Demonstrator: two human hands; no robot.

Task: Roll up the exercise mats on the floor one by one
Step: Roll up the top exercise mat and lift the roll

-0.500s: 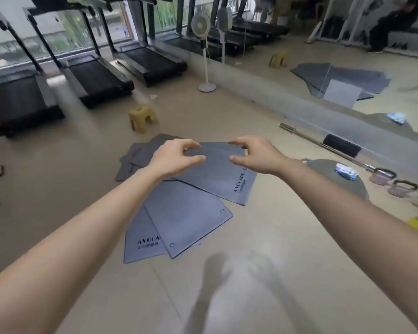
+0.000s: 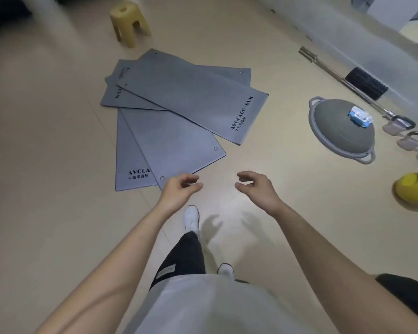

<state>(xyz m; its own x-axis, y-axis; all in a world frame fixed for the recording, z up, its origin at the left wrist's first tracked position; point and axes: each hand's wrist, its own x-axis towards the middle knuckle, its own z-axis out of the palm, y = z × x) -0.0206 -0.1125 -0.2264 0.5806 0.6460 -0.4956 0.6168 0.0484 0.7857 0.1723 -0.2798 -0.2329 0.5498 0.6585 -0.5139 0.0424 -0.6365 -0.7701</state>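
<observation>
Yellow stool (image 2: 129, 23), balance dome (image 2: 340, 127), kettlebells (image 2: 399, 125)

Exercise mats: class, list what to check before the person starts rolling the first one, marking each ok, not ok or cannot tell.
1. Left hand and right hand free: ok.
2. Grip on a mat: not ok, neither hand holds one.
3. AVOCADO GYM mat lies uppermost, uncovered: ok.
4. Nothing rests on the pile: ok.
5. Yellow stool stands apart from the pile: ok.
6. Number of mats in the pile: cannot tell, overlaps hide edges.
</observation>
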